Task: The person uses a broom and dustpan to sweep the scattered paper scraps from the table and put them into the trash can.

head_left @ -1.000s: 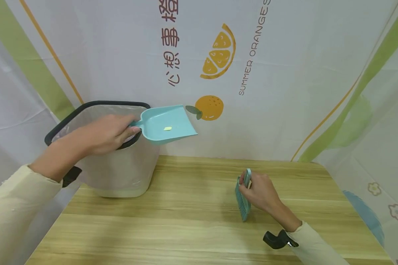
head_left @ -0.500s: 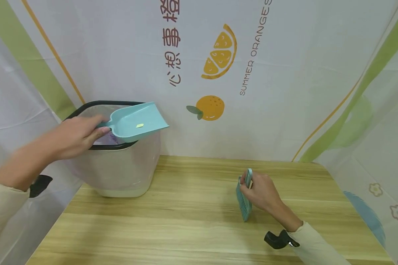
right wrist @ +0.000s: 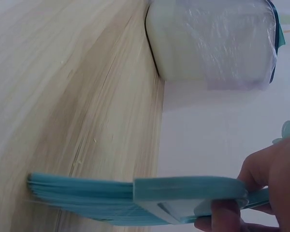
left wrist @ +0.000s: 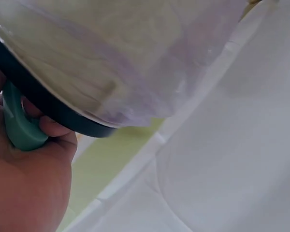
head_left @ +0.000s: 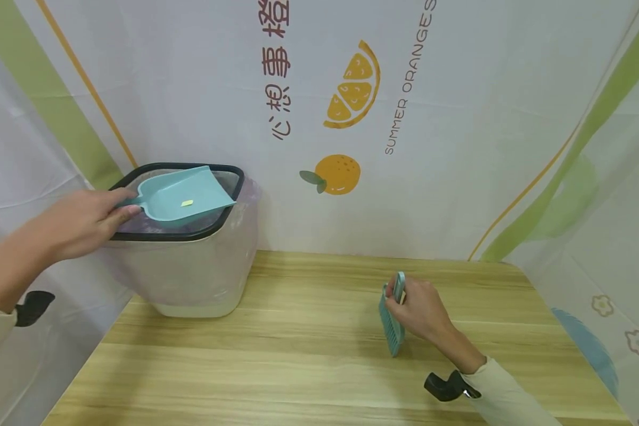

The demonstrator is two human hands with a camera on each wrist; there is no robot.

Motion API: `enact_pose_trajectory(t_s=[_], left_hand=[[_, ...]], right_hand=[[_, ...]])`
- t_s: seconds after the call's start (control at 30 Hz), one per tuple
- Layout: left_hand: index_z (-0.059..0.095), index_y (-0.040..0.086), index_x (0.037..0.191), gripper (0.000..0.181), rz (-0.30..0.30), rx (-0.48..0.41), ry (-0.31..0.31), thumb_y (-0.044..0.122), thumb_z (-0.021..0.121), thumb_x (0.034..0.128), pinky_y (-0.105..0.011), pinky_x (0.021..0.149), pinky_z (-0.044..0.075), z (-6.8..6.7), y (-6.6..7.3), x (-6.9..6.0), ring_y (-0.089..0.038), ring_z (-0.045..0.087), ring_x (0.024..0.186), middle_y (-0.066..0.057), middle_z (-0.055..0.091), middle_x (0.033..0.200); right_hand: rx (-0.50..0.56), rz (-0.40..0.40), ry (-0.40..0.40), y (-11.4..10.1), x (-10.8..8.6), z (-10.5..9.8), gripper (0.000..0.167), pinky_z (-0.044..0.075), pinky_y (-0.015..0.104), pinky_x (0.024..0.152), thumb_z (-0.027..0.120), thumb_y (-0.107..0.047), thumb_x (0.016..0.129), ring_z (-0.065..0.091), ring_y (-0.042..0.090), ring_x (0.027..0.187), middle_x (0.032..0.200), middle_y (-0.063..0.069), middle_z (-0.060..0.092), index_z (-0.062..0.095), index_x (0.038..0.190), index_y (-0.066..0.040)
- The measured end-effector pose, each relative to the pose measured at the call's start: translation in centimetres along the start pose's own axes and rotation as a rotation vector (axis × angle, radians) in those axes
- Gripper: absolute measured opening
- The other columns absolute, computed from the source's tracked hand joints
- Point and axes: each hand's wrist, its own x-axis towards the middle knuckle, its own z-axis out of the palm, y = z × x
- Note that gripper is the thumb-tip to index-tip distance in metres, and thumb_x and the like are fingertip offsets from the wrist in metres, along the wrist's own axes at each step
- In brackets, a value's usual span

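Note:
My left hand (head_left: 85,222) grips the handle of a light-blue dustpan (head_left: 165,195), which is over the mouth of the trash bin (head_left: 191,278). One small pale-yellow scrap (head_left: 187,203) lies in the pan. In the left wrist view, fingers curl around the green-blue handle (left wrist: 21,125) beside the bin's dark rim (left wrist: 48,104). On the right of the table, my right hand (head_left: 418,307) pinches the handle of a blue-green hand brush (head_left: 391,322). Its bristles (right wrist: 82,193) point down at the wood.
A thin plastic bag lines the bin, which stands at the table's back left corner. The wooden table (head_left: 298,349) spans the front. Behind it hangs a white curtain (head_left: 458,118) with orange prints.
My left hand has moved left with the dustpan, from the bin's right side to over its mouth. The scrap is still in the pan. The right hand and brush have stayed in place.

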Motion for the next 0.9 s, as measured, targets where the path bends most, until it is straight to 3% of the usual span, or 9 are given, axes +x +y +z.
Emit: enact_pose_trajectory(t_s=[0.17, 0.37, 0.47, 0.53, 0.6, 0.73, 0.8, 0.9], left_hand=[[0.058, -0.016, 0.14, 0.037, -0.023, 0.015, 0.041, 0.011, 0.055, 0.1141, -0.075, 0.098, 0.045, 0.0, -0.8, -0.4, -0.067, 0.061, 0.118, -0.043, 0.065, 0.129], [0.063, -0.013, 0.127, 0.027, 0.0, 0.058, 0.112, 0.007, 0.062, 0.1102, -0.072, 0.088, 0.049, 0.0, -1.1, -0.6, -0.059, 0.068, 0.103, -0.032, 0.072, 0.108], [0.065, -0.012, 0.124, 0.025, 0.035, 0.087, 0.187, 0.006, 0.067, 0.1058, -0.072, 0.086, 0.048, 0.2, -1.1, -0.6, -0.058, 0.067, 0.1, -0.031, 0.073, 0.106], [0.067, -0.013, 0.122, 0.032, 0.104, 0.106, 0.272, 0.018, 0.063, 0.1123, -0.071, 0.086, 0.048, 0.5, -1.1, -0.6, -0.058, 0.066, 0.097, -0.031, 0.072, 0.103], [0.069, -0.014, 0.119, 0.054, 0.216, 0.13, 0.384, 0.037, 0.052, 0.1185, -0.068, 0.084, 0.048, 0.7, -1.1, -0.4, -0.056, 0.065, 0.092, -0.032, 0.072, 0.1], [0.072, -0.013, 0.111, 0.089, 0.443, 0.199, 0.565, 0.062, 0.025, 0.1179, -0.059, 0.074, 0.045, 0.8, -1.0, 0.3, -0.047, 0.062, 0.075, -0.025, 0.069, 0.085], [0.072, -0.012, 0.111, 0.083, 0.493, 0.221, 0.598, 0.057, 0.027, 0.1201, -0.057, 0.072, 0.044, 0.6, -0.8, 0.5, -0.044, 0.061, 0.072, -0.024, 0.068, 0.083], [0.072, -0.013, 0.111, 0.08, 0.511, 0.233, 0.613, 0.053, 0.028, 0.121, -0.057, 0.071, 0.044, 0.3, -0.6, 0.6, -0.045, 0.061, 0.072, -0.026, 0.069, 0.083]], right_hand=[[0.002, -0.009, 0.002, 0.0, 0.0, 0.0, 0.01, 0.04, 0.026, 0.051, 0.07, -0.003, 0.09, 0.044, 0.002, 0.054, 0.074, -0.007, 0.069, 0.072, 0.089, -0.013], [-0.003, 0.0, -0.008, -0.1, 0.1, -0.1, 0.008, 0.04, 0.027, 0.052, 0.07, -0.004, 0.089, 0.043, 0.002, 0.054, 0.073, -0.008, 0.067, 0.073, 0.089, -0.012], [-0.005, 0.005, -0.013, -0.1, 0.0, -0.1, 0.008, 0.041, 0.027, 0.053, 0.07, -0.004, 0.089, 0.043, 0.003, 0.055, 0.074, -0.008, 0.068, 0.073, 0.089, -0.011], [-0.004, 0.005, -0.013, -0.1, 0.0, -0.1, 0.008, 0.041, 0.027, 0.052, 0.069, -0.004, 0.09, 0.044, 0.003, 0.055, 0.075, -0.007, 0.069, 0.074, 0.089, -0.011], [-0.005, 0.002, -0.012, -0.1, 0.0, -0.1, 0.008, 0.041, 0.027, 0.052, 0.07, -0.004, 0.09, 0.044, 0.003, 0.055, 0.076, -0.006, 0.07, 0.073, 0.089, -0.011], [-0.004, -0.003, -0.006, -0.1, 0.0, -0.1, 0.009, 0.04, 0.026, 0.052, 0.071, -0.003, 0.089, 0.044, 0.002, 0.055, 0.076, -0.006, 0.071, 0.073, 0.088, -0.012], [-0.006, -0.007, -0.002, -0.1, 0.0, -0.1, 0.009, 0.04, 0.027, 0.052, 0.071, -0.003, 0.089, 0.044, 0.002, 0.056, 0.076, -0.006, 0.071, 0.073, 0.088, -0.012], [-0.008, -0.006, -0.003, -0.1, 0.1, -0.1, 0.008, 0.04, 0.027, 0.052, 0.071, -0.004, 0.09, 0.043, 0.003, 0.056, 0.076, -0.006, 0.07, 0.073, 0.088, -0.011]])
